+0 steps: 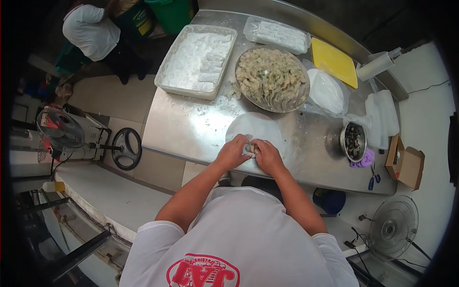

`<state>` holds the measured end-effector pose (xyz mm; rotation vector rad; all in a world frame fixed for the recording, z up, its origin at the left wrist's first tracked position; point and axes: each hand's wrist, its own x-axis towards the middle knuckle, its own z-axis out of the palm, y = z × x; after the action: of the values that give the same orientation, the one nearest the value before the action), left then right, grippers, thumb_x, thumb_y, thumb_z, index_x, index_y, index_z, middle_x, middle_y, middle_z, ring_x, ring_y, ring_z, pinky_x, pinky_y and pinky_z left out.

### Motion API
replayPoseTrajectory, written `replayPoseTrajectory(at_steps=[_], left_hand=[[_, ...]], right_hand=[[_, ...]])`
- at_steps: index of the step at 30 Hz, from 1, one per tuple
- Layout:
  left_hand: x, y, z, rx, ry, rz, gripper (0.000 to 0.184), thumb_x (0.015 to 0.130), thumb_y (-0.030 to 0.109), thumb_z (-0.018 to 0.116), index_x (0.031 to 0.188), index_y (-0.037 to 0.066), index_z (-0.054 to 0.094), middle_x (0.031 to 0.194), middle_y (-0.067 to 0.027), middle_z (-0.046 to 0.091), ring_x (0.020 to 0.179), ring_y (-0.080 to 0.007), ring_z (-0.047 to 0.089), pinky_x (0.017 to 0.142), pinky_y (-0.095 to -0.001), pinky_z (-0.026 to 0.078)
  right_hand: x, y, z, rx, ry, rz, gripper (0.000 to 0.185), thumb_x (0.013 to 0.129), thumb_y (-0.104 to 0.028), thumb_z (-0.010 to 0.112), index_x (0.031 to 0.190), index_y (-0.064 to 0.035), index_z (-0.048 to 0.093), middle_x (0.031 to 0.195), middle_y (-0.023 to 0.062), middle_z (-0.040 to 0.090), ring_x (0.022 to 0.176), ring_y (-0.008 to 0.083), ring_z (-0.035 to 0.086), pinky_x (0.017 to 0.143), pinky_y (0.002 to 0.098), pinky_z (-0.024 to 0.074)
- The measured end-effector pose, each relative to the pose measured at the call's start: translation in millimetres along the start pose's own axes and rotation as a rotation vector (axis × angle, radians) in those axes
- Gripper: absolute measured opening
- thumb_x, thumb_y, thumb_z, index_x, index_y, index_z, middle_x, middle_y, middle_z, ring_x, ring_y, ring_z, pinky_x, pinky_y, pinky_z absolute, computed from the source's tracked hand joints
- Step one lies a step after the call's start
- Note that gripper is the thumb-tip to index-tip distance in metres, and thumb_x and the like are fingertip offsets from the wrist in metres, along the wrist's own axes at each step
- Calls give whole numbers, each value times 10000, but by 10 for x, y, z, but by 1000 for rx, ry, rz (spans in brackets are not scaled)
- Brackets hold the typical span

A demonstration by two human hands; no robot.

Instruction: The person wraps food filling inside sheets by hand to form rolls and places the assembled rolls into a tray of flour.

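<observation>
A round, thin white wrapper sheet (254,125) lies flat near the front edge of the steel table. Over its lower part, my left hand (233,152) and my right hand (267,155) meet, fingers curled around a small lump of greyish filling (250,148). Both hands are closed on this lump, which the fingers partly hide. Beyond the sheet stands a large round metal bowl heaped with pale minced filling (272,76) with green bits. A stack of round white wrappers (326,91) in plastic lies right of the bowl.
At the back left is a tray of white powder (162,76) with rolls in it. Further back are a clear container (277,34) and a yellow board (333,61). A dark-filled metal bowl (354,141) and open carton (410,165) stand right. A person (92,31) stands far left.
</observation>
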<state>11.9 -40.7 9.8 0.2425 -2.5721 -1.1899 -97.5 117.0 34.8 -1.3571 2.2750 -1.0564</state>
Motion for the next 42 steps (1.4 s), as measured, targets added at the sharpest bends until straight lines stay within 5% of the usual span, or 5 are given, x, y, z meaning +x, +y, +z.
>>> replayPoseTrajectory(at_steps=[7,16,22,26,42], left_hand=[[-56,-52,31,5,-77,11,367,729,123,816,1040,55,633,1007,-129,610,904,-360,647,766,-445,551],[-33,16,-8,63,-127,-20,327,764,191,787,1007,47,623,995,-121,606,882,-355,647,749,-445,550],[-8,82,-36,139,-133,-26,329,763,207,792,991,42,623,982,-120,599,864,-348,649,745,-442,552],[-13,57,-29,116,-118,-16,318,792,221,777,1027,56,640,1006,-113,609,887,-350,651,764,-448,551],[-27,49,-46,52,-98,5,359,763,217,797,1033,39,640,1027,-126,601,928,-350,646,778,-444,550]], right_hand=[[-40,70,27,-92,95,-189,245,812,34,656,1052,-8,686,1024,150,678,996,341,640,862,419,548],[147,17,-350,-140,-227,-128,237,836,-31,659,1066,-21,712,1134,186,676,1031,355,636,954,443,508],[1389,-156,-577,-360,208,-203,612,846,-222,739,1387,-18,536,1384,183,566,1260,408,515,1093,487,397],[1655,-125,-455,-569,-20,-19,688,829,-240,766,1430,-29,504,1440,188,517,1292,403,488,1098,496,391],[1370,113,-909,-211,-198,93,291,808,-113,750,1078,-10,717,1004,180,682,971,359,653,890,399,520]])
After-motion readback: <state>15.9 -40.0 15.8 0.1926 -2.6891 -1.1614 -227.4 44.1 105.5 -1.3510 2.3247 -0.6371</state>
